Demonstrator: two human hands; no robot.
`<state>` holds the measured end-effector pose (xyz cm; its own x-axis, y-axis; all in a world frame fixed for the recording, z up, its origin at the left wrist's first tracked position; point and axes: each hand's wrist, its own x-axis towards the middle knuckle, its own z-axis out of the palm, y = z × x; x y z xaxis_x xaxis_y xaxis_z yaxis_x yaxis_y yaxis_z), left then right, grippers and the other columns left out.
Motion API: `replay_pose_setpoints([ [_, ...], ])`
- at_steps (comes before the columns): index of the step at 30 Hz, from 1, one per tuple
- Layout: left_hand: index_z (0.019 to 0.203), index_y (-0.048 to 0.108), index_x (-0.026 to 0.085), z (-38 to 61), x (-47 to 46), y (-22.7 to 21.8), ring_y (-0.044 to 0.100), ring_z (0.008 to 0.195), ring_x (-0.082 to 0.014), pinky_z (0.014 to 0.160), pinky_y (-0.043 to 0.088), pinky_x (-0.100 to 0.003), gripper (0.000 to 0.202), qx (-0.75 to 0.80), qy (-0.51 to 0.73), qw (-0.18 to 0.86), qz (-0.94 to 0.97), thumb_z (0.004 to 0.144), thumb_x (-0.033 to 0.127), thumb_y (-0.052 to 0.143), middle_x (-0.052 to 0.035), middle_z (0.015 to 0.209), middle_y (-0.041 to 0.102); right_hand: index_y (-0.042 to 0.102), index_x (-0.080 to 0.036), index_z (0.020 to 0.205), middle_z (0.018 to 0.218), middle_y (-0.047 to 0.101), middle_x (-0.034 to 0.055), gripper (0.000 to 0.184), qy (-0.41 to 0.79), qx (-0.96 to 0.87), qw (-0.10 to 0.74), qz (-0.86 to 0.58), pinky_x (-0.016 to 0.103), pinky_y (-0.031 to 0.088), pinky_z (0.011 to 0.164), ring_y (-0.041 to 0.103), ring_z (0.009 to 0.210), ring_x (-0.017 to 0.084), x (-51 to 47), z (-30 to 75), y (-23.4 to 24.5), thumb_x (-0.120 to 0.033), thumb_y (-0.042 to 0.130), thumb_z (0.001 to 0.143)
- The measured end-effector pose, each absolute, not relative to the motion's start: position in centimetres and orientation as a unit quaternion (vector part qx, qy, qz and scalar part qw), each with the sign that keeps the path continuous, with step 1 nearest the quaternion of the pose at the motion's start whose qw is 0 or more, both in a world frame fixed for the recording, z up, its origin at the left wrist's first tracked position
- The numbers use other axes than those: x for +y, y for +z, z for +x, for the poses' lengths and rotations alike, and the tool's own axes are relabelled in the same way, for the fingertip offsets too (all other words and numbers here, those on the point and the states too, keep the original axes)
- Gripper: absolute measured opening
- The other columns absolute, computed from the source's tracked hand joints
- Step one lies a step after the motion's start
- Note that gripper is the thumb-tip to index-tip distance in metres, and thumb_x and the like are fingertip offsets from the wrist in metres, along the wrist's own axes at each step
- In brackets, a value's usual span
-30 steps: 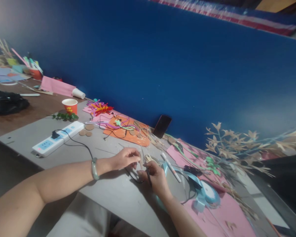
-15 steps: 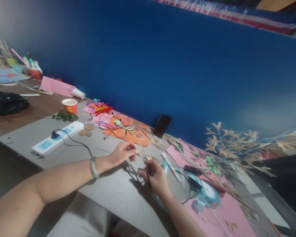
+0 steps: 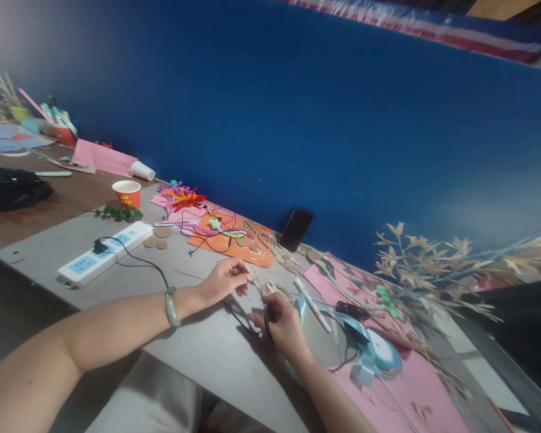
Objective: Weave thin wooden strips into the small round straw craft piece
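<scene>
My left hand [image 3: 225,280], a pale green bangle [image 3: 172,307] on its wrist, pinches the end of a thin tan straw strand [image 3: 254,280] just above the grey table [image 3: 198,355]. My right hand [image 3: 283,325] is curled round dark scissors [image 3: 267,313] whose blades point up toward that strand. A small loop of tan raffia [image 3: 270,288] lies right behind my right hand's fingers. The two hands are a few centimetres apart.
A white power strip [image 3: 103,252] with a black plug lies left. An orange sheet [image 3: 229,240] with wires and pipe cleaners, a red paper cup [image 3: 127,193], a leaning phone [image 3: 296,230], a white pen [image 3: 312,305], light blue ribbon [image 3: 369,352], pink paper [image 3: 401,397] and dried tan branches [image 3: 433,264] crowd the table.
My left hand has drawn slightly left and up, away from my right hand, and the scissors have shifted a little with my right hand.
</scene>
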<state>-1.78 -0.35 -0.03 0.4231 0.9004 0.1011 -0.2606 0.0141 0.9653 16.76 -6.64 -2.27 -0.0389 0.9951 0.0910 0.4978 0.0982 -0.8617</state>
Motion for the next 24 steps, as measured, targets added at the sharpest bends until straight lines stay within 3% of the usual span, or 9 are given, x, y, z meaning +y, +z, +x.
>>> replay_pose_setpoints([
  [16, 0.077, 0.054, 0.013, -1.86, -0.26, -0.31, 0.06, 0.053, -0.0107, 0.051, 0.048, -0.022, 0.022, 0.295, 0.441, 0.647, 0.548, 0.074, 0.032, 0.064, -0.0037, 0.069, 0.065, 0.054, -0.018, 0.081, 0.053, 0.048, -0.0066, 0.043, 0.351, -0.617, 0.386, -0.589, 0.022, 0.033, 0.047, 0.041, 0.05, 0.01, -6.52, 16.97, -2.61, -0.04, 0.081, 0.055],
  [24, 0.076, 0.056, 0.012, -1.97, -0.34, -0.08, 0.059, 0.053, -0.0111, 0.053, 0.048, -0.023, 0.02, 0.305, 0.436, 0.643, 0.551, 0.075, 0.031, 0.063, -0.0027, 0.063, 0.063, 0.051, -0.02, 0.077, 0.049, 0.044, -0.0073, 0.044, 0.415, -0.556, 0.417, -0.588, 0.023, 0.032, 0.043, 0.041, 0.046, 0.01, -6.93, 16.22, -2.13, -0.048, 0.078, 0.057],
])
